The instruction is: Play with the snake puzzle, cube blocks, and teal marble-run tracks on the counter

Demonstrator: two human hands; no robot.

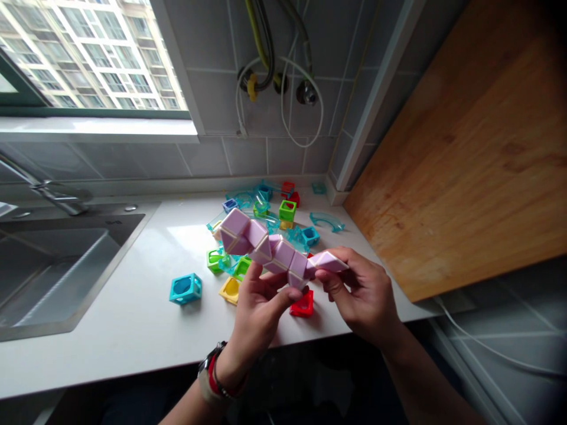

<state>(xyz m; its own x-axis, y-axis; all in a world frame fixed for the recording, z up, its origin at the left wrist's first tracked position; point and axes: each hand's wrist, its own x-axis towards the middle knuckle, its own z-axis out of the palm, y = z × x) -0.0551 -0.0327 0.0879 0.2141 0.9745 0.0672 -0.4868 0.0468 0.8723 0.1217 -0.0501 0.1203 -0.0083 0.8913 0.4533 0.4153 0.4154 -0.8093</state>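
Observation:
A pink and white snake cube puzzle (pixel 282 255), made of linked wedge segments, is held up over the counter in a bent, zigzag shape. My left hand (pixel 261 307) grips its middle from below, the thumb against a lower segment. At the puzzle's right end, my right hand (pixel 361 292) pinches the last wedges between thumb and fingers. Beneath and behind it lie toy blocks: a red cube block (pixel 302 304), a yellow cube block (pixel 230 290) and a green cube block (pixel 215 260). A teal cube block (pixel 185 288) sits apart on the left. The puzzle hides some blocks.
Clear blue curved track pieces (pixel 326 222) and more cube blocks lie towards the wall. On the left is a steel sink (pixel 66 265) with a faucet (pixel 57 195). A wooden board (pixel 482 147) leans at the right. A white cable (pixel 321 118) hangs on the tiled wall.

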